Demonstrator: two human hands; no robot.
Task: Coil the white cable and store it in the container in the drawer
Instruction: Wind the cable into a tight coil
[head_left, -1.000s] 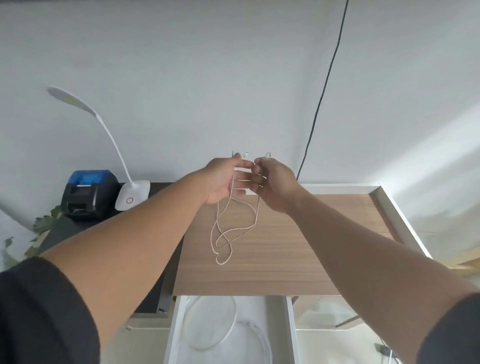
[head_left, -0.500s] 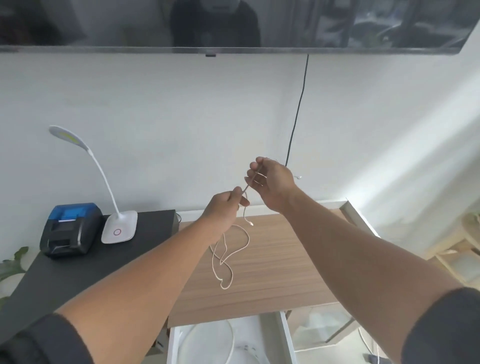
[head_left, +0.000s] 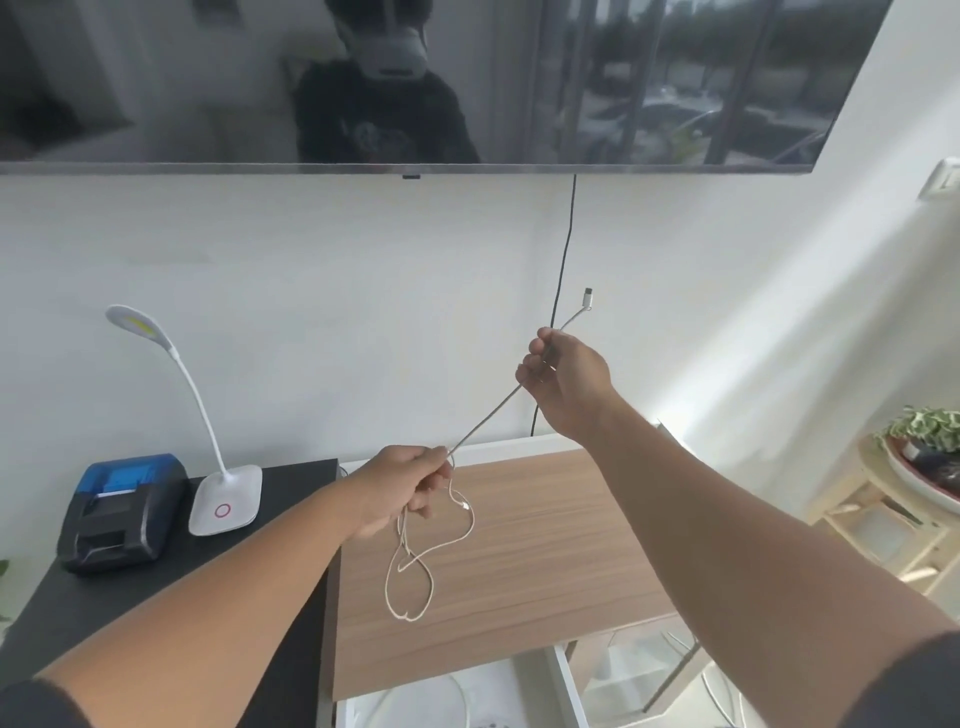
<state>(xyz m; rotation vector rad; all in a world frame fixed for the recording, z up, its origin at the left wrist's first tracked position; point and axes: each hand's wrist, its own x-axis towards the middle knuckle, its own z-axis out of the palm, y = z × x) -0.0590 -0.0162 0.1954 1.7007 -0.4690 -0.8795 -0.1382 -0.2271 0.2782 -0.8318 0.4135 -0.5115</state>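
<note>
Fingers of the right hand (head_left: 566, 379) curl round the white cable (head_left: 483, 421) near its plug end; plug juts up past them. Left hand (head_left: 405, 488), lower and nearer, pinches the same cable. Between the two grips the strand runs taut and thin. Below the left fingers, slack hangs in loose loops over the wooden desktop (head_left: 545, 545).

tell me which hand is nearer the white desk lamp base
Left. The left hand grips the white cable just right of the lamp base; the right hand holds it higher and farther right.
</note>
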